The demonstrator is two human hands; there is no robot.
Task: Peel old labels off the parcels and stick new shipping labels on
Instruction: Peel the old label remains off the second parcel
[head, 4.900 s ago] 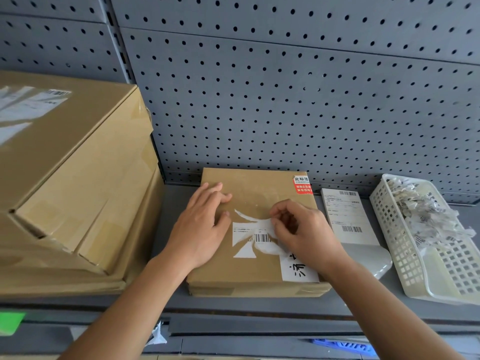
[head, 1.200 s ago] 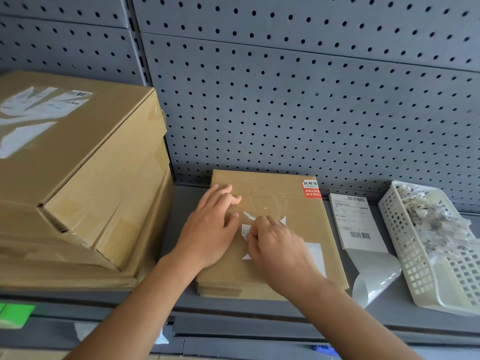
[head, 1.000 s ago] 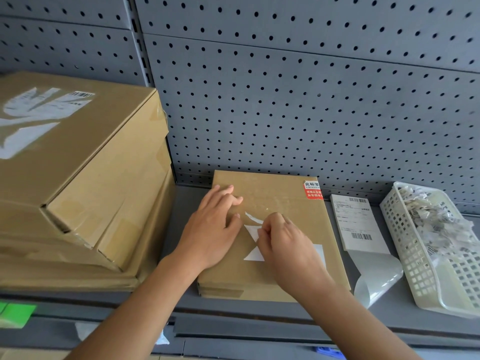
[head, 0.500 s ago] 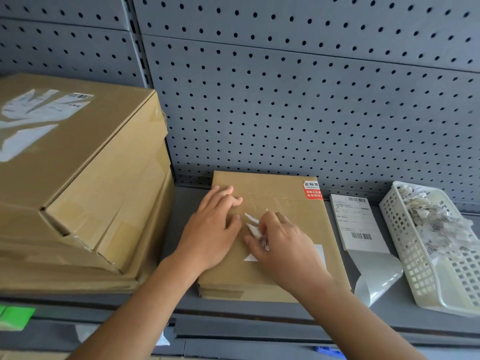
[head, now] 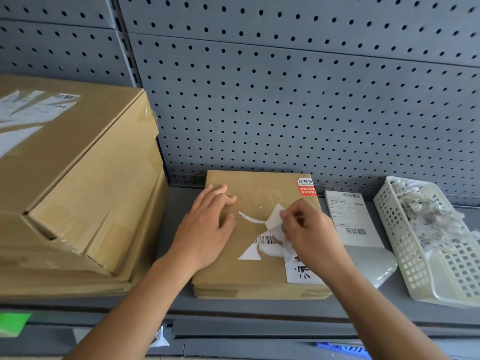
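A grey pegboard wall (head: 285,100) fills the upper half of the frame. At the left, a stack of large cartons (head: 78,190) sits on a grey shelf (head: 179,211); the top carton carries a torn white label of its own. In the lower centre a flat cardboard parcel (head: 220,276) lies on the shelf against the wall. At the right edge a white plastic basket (head: 405,250) holds a heap of label scraps (head: 428,211). Between basket and parcel lies a new shipping label (head: 348,219), its near end curling up.

The left hand (head: 207,229) lies flat on the parcel's left half, fingers straight, holding the parcel down. The right hand (head: 309,235) has its thumb and forefinger clamped on a lifted flap (head: 275,216) of the old label (head: 265,245), which is torn into ragged white pieces in the middle of the parcel. A small red sticker (head: 306,187) sits at the parcel's upper right corner.

The step in hand looks to be stripping the old label, and it is only partly done: a barcode fragment, a white triangle and a printed strip near the lower right cling to the cardboard. The next move likely calls for a low, steady pull on the flap so it comes off whole, while the left hand keeps the parcel from sliding.
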